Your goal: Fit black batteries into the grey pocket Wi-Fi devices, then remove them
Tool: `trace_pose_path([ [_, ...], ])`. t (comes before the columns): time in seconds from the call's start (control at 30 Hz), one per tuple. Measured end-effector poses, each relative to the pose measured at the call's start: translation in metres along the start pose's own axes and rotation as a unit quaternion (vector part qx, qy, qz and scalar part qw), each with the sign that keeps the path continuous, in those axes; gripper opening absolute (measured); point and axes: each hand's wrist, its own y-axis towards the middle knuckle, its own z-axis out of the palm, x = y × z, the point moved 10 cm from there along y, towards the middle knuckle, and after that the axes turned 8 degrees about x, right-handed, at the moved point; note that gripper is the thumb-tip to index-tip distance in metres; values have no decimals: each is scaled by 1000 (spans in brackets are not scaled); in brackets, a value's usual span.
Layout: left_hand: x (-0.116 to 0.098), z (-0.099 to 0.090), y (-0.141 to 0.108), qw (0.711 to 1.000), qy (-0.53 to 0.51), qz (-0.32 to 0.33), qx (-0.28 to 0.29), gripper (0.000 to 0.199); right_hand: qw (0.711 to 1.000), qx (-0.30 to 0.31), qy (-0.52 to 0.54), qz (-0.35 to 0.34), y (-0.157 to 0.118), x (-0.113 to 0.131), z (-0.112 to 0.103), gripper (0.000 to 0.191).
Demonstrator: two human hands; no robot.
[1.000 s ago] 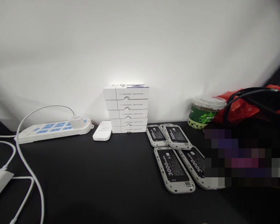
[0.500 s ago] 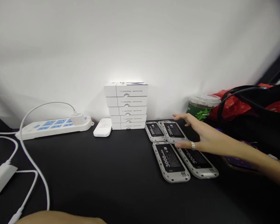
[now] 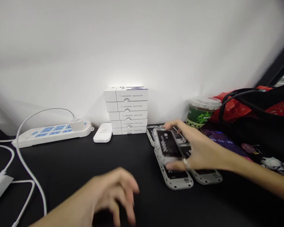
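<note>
My right hand (image 3: 197, 149), with a ring on one finger, grips a small white device (image 3: 169, 145) by its edges. The device has rounded corners and a black battery in its uncovered face; motion blurs it. It is raised and tilted above a similar device (image 3: 180, 183) marked for 3000mAh that lies on the black table (image 3: 142, 201). Another such device (image 3: 209, 178) lies to the right, partly under my hand, and others (image 3: 150, 134) are behind. My left hand (image 3: 113, 192) hovers over the front of the table, fingers loosely bent and apart, holding nothing.
Several white boxes (image 3: 132, 106) are stacked against the wall. Left of them lie white covers or devices in a low stack (image 3: 103, 134) and a power strip (image 3: 54, 134) with cables. A drink cup (image 3: 201, 113), a lit phone (image 3: 223, 142) and red bags (image 3: 236, 105) are at right.
My right hand has taken hold of the upper device at the back and lifted it toward me and slightly left. My left hand has risen into view from the bottom edge.
</note>
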Motion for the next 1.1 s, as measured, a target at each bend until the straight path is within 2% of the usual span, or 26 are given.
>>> trace_pose_path([
  [0.07, -7, -36, -8, 985, 56, -50, -153, 83, 996, 70, 17, -43, 3, 40, 25, 86],
  [0.1, -9, -49, -12, 972, 87, -75, -203, 96, 992, 104, 19, -65, 5, 56, 38, 86],
  [0.13, -9, -55, -12, 964, 113, -97, -220, 107, 989, 127, 22, -77, 8, 68, 49, 85],
  [0.2, -6, -56, -3, 963, 139, -117, -200, 123, 982, 163, 32, -87, 16, 78, 68, 83],
  [0.3, 3, -56, 11, 968, 147, -111, -171, 128, 975, 195, 66, -80, 27, 73, 83, 84],
  [0.4, 3, -60, 18, 970, 142, -74, -185, 129, 971, 201, 98, -81, 33, 68, 83, 80],
  [0.47, 1, -61, 20, 969, 138, -62, -193, 127, 969, 209, 114, -61, 36, 65, 83, 71],
  [0.6, -1, -58, 20, 968, 139, -75, -195, 116, 970, 209, 128, -4, 43, 57, 86, 60],
  [0.73, -6, -51, 17, 969, 159, -74, -176, 118, 969, 180, 169, -12, 42, 63, 82, 64],
  [0.9, -1, -56, 12, 967, 150, -105, -179, 113, 939, 202, 273, -60, 37, 75, 68, 43],
  [0.97, 0, -58, 12, 963, 183, -128, -150, 111, 941, 165, 293, -36, 46, 61, 54, 41],
  [1.03, 0, -61, 11, 955, 229, -147, -119, 104, 956, 127, 264, 10, 57, 39, 44, 40],
  [1.1, 0, -68, 9, 944, 271, -156, -104, 95, 969, 127, 209, 37, 66, 22, 44, 33],
])
